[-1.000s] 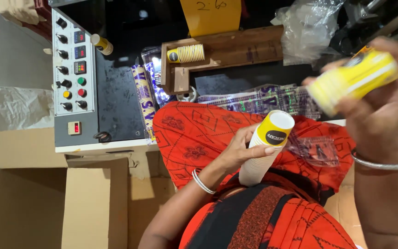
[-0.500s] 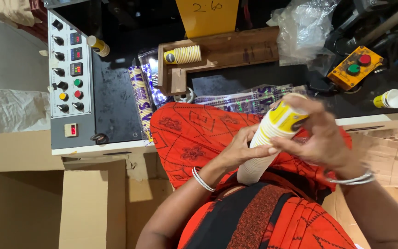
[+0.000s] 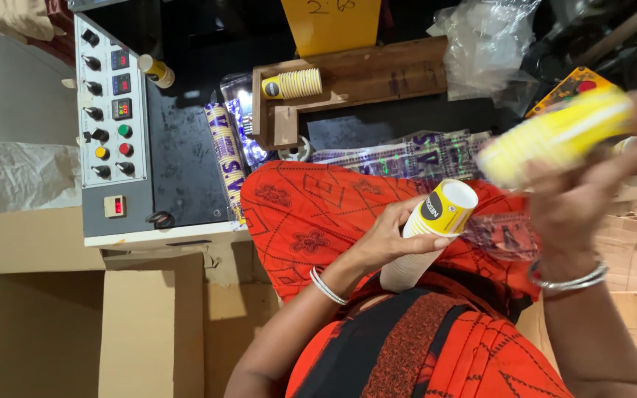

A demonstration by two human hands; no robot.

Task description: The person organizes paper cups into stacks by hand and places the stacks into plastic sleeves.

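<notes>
My left hand [image 3: 388, 239] grips a tall stack of paper cups [image 3: 436, 221], yellow at the top and white lower down, leaning on my lap over orange patterned cloth [image 3: 311, 214]. My right hand [image 3: 580, 199] is raised at the right, closed around a second stack of yellow cups [image 3: 554, 136]. That stack is tilted and blurred by motion. It hangs apart from the lap stack, up and to its right. Bangles circle both wrists.
A grey control panel [image 3: 108, 110] with knobs and coloured buttons stands at the left. A wooden holder [image 3: 377, 74] behind it keeps a lying stack of yellow cups [image 3: 293, 83]. Printed plastic sleeves [image 3: 407, 155], crumpled clear bags [image 3: 481, 44] and cardboard boxes [image 3: 149, 324] lie around.
Half a second ago my right hand was at the top of the lap stack. It has now swung up to the right holding a yellow cup stack. My left hand has stayed put.
</notes>
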